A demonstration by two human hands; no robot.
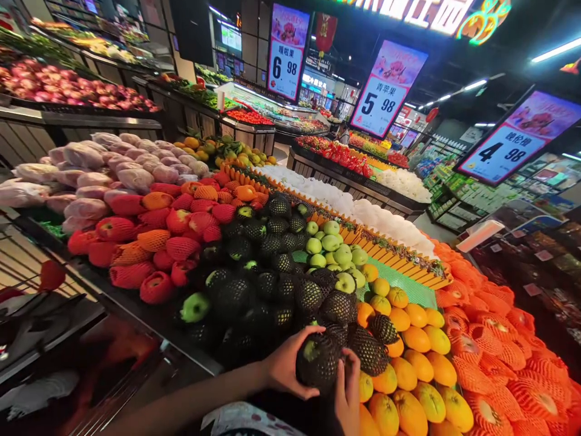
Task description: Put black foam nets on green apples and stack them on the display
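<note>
My left hand [285, 366] curls round the left side of a green apple in a black foam net [318, 361] at the near edge of the fruit stand. My right hand [347, 393] presses against the same netted apple from the right, fingers pointing up. The apple sits at the front of a heap of black-netted green apples [267, 284]. Bare oranges [417, 369] lie just to the right of my hands.
Red apples in red and orange nets [154, 242] fill the left of the stand; bare green apples [333, 248] lie behind. Orange-netted fruit [494, 351] spreads to the right. Price signs [288, 51] hang above. A dark cart [49, 321] stands at lower left.
</note>
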